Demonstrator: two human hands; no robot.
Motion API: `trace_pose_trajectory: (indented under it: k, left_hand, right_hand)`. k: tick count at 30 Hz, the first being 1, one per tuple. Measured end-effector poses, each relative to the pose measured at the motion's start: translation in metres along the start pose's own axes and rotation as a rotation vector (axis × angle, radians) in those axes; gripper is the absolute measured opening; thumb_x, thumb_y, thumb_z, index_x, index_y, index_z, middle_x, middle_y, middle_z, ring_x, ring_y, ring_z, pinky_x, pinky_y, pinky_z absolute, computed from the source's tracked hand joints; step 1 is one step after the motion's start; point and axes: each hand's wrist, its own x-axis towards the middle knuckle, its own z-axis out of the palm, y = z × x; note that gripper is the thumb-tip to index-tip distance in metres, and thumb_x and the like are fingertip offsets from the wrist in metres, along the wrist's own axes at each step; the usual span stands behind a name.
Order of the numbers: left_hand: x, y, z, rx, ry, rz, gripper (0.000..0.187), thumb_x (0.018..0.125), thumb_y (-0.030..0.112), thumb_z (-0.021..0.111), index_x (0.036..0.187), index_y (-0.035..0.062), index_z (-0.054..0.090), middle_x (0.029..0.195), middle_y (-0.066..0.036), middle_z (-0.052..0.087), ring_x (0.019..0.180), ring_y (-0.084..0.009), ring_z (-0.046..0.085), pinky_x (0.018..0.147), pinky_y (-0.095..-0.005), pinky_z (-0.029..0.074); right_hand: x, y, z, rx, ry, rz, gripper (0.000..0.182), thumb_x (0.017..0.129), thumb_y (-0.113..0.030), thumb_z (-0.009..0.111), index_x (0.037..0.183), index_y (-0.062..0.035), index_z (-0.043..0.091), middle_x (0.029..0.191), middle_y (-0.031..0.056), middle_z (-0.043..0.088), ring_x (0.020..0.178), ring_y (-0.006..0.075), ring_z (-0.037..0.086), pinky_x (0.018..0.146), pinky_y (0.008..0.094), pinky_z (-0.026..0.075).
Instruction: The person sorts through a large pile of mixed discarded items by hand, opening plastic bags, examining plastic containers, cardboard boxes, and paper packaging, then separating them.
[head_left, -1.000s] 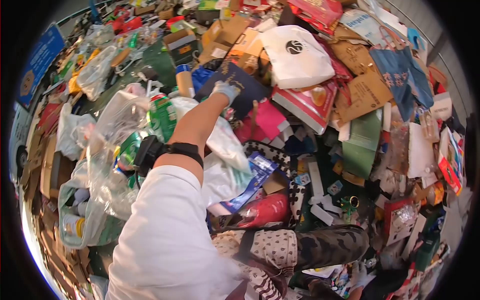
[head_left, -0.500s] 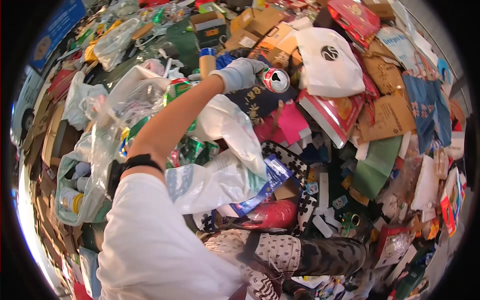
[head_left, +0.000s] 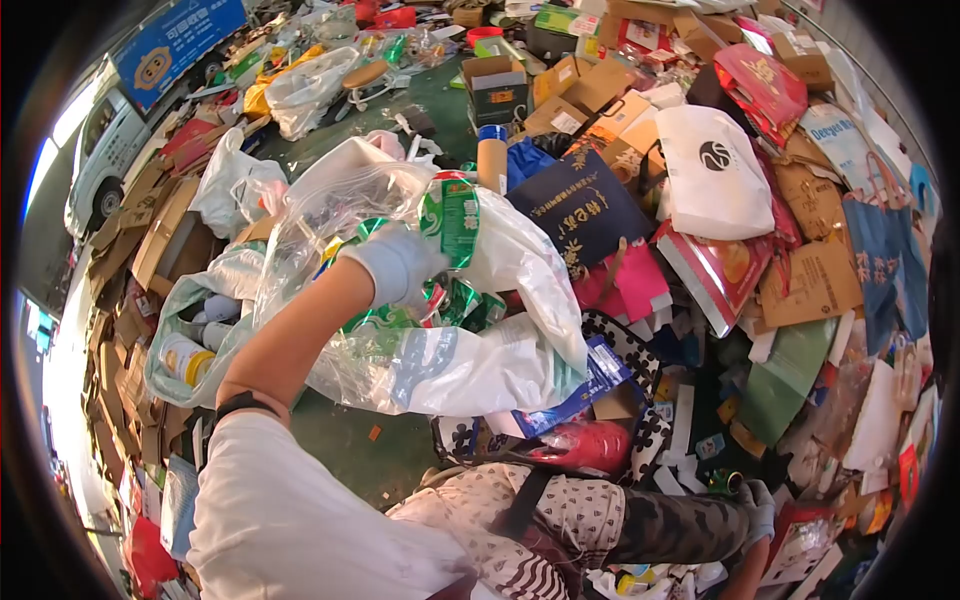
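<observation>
My left hand, in a pale glove, is over the mouth of a large white plastic bag. Its blurred fingers do not show whether they hold anything. Against the fingertips stands a green drink can with a red top edge. More green and red cans lie in the bag below. At the lower right my gloved right hand has its fingers apart beside a small round green and gold object. Whether they touch is not clear.
Mixed rubbish surrounds me. A second bag holding bottles stands at the left. A dark blue printed bag, a white bag and cardboard boxes lie ahead. A van is parked at the far left.
My left hand has drawn back from beyond the bag, where it held a red and green can, to above the bag's mouth. My right hand has come into view at the lower right.
</observation>
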Motion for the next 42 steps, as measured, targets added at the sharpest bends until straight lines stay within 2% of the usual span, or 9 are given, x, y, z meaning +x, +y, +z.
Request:
trace_pose_trajectory:
  k: [7, 13, 23, 25, 26, 30, 32, 37, 42]
  left_hand:
    - [0.127, 0.025, 0.039, 0.22, 0.615, 0.224, 0.055, 0.063, 0.032, 0.069, 0.113, 0.0143, 0.054, 0.107, -0.007, 0.058, 0.113, -0.0281, 0.048, 0.1, -0.0451, 0.03]
    - [0.174, -0.017, 0.039, 0.452, 0.311, -0.109, 0.016, 0.076, 0.014, 0.053, 0.083, 0.0199, 0.067, 0.087, 0.001, 0.065, 0.08, -0.0198, 0.063, 0.091, -0.0427, 0.038]
    - [0.158, -0.095, -0.047, 0.369, 0.639, -0.246, 0.015, 0.079, 0.014, 0.052, 0.088, 0.0183, 0.062, 0.082, -0.005, 0.066, 0.078, -0.0244, 0.066, 0.064, -0.0385, 0.053]
    - [0.157, -0.1, -0.036, 0.438, 0.641, -0.239, 0.013, 0.079, 0.013, 0.052, 0.085, 0.0175, 0.063, 0.08, -0.005, 0.066, 0.077, -0.0238, 0.066, 0.06, -0.0355, 0.053]
    - [0.164, -0.119, -0.025, 0.463, 0.703, -0.316, 0.012, 0.079, 0.012, 0.052, 0.082, 0.0168, 0.063, 0.079, -0.004, 0.066, 0.075, -0.0238, 0.066, 0.059, -0.0362, 0.052]
    - [0.162, -0.134, -0.017, 0.57, 0.855, -0.228, 0.012, 0.078, 0.014, 0.053, 0.075, 0.0143, 0.064, 0.07, -0.005, 0.063, 0.064, -0.0217, 0.062, 0.053, -0.0385, 0.046]
    - [0.227, -0.259, 0.068, 0.102, 0.909, -0.352, 0.014, 0.076, 0.003, 0.048, 0.078, 0.0089, 0.061, 0.071, -0.011, 0.057, 0.065, -0.0257, 0.057, 0.054, -0.0351, 0.043]
    - [0.165, -0.123, -0.051, 0.023, 0.359, -0.234, 0.066, 0.061, 0.008, 0.065, 0.123, 0.0055, 0.044, 0.119, -0.021, 0.051, 0.112, -0.033, 0.049, 0.091, -0.0365, 0.042]
    - [0.126, 0.106, -0.14, -1.098, 0.166, 0.55, 0.06, 0.079, 0.015, 0.064, 0.131, 0.002, 0.037, 0.13, -0.011, 0.045, 0.119, -0.019, 0.042, 0.1, -0.0314, 0.034]
  right_hand:
    - [-0.133, 0.105, -0.032, 0.142, 0.24, 0.207, 0.005, 0.086, -0.011, 0.058, 0.087, -0.006, 0.058, 0.072, -0.002, 0.056, 0.058, 0.0055, 0.049, 0.051, 0.0201, 0.04]
    - [-0.241, 0.217, -0.052, 0.214, 0.347, 0.486, 0.005, 0.084, -0.01, 0.06, 0.085, -0.0059, 0.059, 0.066, -0.002, 0.054, 0.054, 0.0071, 0.049, 0.048, 0.0224, 0.041]
    - [-0.234, 0.215, -0.06, 0.121, 0.393, 0.331, 0.003, 0.084, -0.006, 0.059, 0.083, -0.0077, 0.057, 0.071, -0.0023, 0.054, 0.064, 0.0053, 0.047, 0.055, 0.0205, 0.038]
    - [-0.244, 0.144, -0.035, -0.181, 0.091, 0.608, 0.053, 0.084, -0.035, 0.056, 0.123, 0.0001, 0.047, 0.111, 0.016, 0.057, 0.101, 0.0269, 0.055, 0.086, 0.0344, 0.044]
    - [-0.24, 0.19, -0.042, 0.027, 0.153, 0.581, 0.006, 0.082, -0.004, 0.059, 0.089, -0.0057, 0.059, 0.074, -0.0007, 0.056, 0.069, 0.0073, 0.05, 0.059, 0.0224, 0.041]
    - [-0.237, 0.108, -0.012, -0.086, 0.483, 0.056, 0.023, 0.082, -0.008, 0.058, 0.104, -0.0025, 0.057, 0.081, 0.0026, 0.059, 0.073, 0.0121, 0.053, 0.066, 0.0263, 0.045]
    - [-0.248, 0.101, -0.023, -0.138, 0.297, 0.413, 0.023, 0.083, -0.013, 0.057, 0.1, 0.0025, 0.06, 0.083, 0.0083, 0.063, 0.069, 0.0124, 0.055, 0.061, 0.0279, 0.046]
    - [-0.263, 0.117, -0.008, -0.286, 0.239, 0.418, 0.024, 0.082, -0.024, 0.058, 0.092, -0.0032, 0.064, 0.078, 0.0103, 0.064, 0.07, 0.0192, 0.059, 0.065, 0.0311, 0.047]
    - [-0.25, 0.086, 0.009, -0.436, -0.017, 0.529, 0.03, 0.08, -0.03, 0.058, 0.097, -0.0063, 0.063, 0.092, 0.0149, 0.064, 0.086, 0.0302, 0.06, 0.079, 0.0371, 0.045]
